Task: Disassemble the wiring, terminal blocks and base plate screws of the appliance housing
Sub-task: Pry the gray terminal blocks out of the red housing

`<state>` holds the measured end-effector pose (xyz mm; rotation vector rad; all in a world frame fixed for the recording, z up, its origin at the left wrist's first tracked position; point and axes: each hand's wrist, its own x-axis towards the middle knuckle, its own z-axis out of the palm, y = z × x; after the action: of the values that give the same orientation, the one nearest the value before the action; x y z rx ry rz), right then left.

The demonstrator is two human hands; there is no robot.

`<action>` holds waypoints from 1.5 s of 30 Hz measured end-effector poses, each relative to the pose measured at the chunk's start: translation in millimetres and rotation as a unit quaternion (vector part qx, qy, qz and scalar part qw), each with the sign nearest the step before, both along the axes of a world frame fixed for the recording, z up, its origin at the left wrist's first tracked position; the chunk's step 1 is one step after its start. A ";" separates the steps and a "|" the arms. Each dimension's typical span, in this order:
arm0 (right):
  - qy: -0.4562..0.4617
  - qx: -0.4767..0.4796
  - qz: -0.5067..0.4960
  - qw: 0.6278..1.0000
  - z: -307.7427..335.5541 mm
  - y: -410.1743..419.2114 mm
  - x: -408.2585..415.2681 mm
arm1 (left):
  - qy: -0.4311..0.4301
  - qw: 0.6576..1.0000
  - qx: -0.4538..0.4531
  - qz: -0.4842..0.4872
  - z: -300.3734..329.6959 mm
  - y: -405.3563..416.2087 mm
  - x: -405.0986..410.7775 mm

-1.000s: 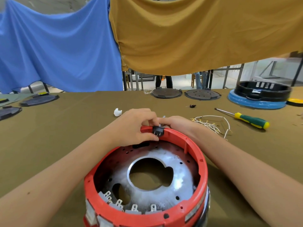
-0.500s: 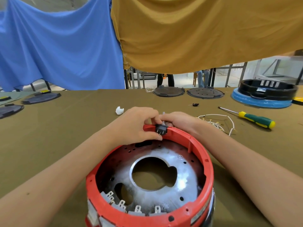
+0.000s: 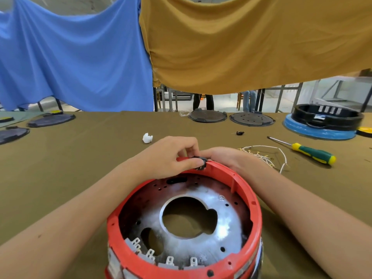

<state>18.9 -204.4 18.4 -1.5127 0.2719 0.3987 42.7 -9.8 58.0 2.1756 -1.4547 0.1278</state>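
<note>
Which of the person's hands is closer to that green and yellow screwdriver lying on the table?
The right hand. It rests on the far rim of the red housing, on the side towards the screwdriver. The left hand is farther, beyond the right, pinching the small black part.

housing point(image 3: 249, 200) sits on the surface point(image 3: 80, 168) nearest the person; wire bundle point(image 3: 263, 156) and screwdriver point(image 3: 310, 153) lie to its right, two discs point(image 3: 208, 116) behind.

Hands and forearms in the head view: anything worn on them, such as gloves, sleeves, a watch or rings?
Nothing worn shows. The left hand and right hand are bare, without gloves, and both forearms are uncovered right to the picture's edge, so no sleeves appear. No watch, bracelet or ring is visible on the parts in view; some fingers are hidden.
</note>
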 end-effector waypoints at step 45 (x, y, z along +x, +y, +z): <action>-0.018 0.021 0.062 0.998 -0.4 -9.1 -2.8 | -0.007 1.000 0.007 -0.003 -1.7 1.6 1.5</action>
<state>16.1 -213.6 17.9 -1.4990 0.1412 0.4722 44.2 -8.3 56.3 2.1850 -1.4740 0.1327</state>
